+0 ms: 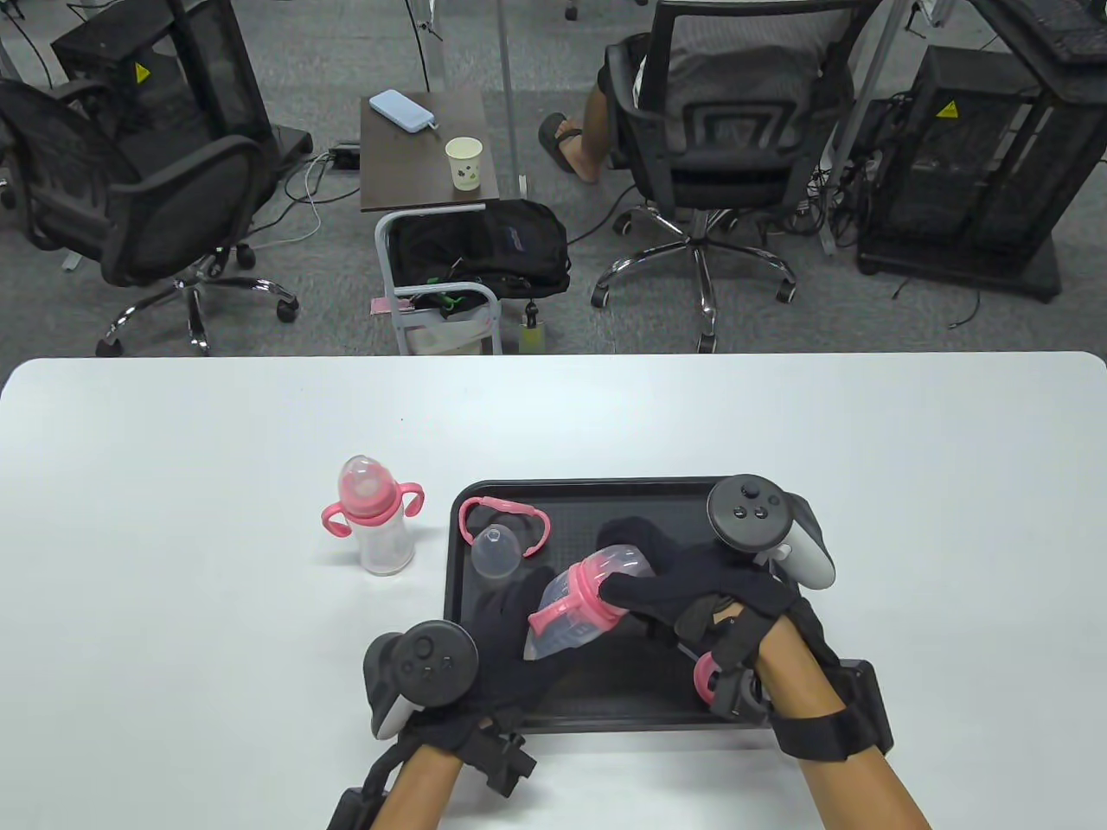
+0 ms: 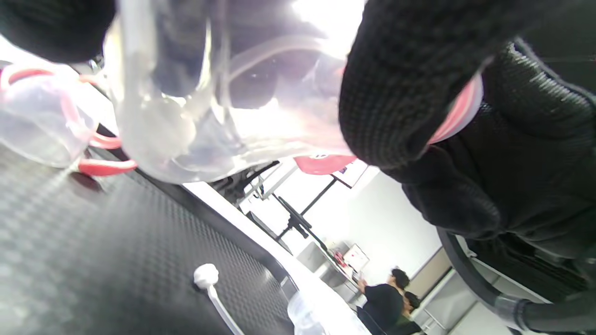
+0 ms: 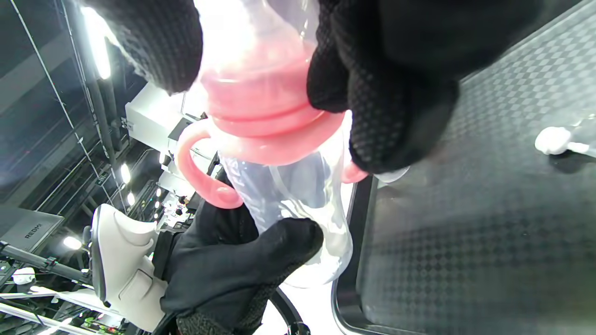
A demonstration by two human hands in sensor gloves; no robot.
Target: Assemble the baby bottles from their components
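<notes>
Left hand (image 1: 510, 635) gripping bottle (image 1: 575, 609) base, right hand (image 1: 692, 575) curled round its pink collar

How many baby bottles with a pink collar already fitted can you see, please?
2. One assembled bottle stands upright on the table, left of the black tray. The other bottle is held tilted over the tray by the left hand and right hand.
</notes>
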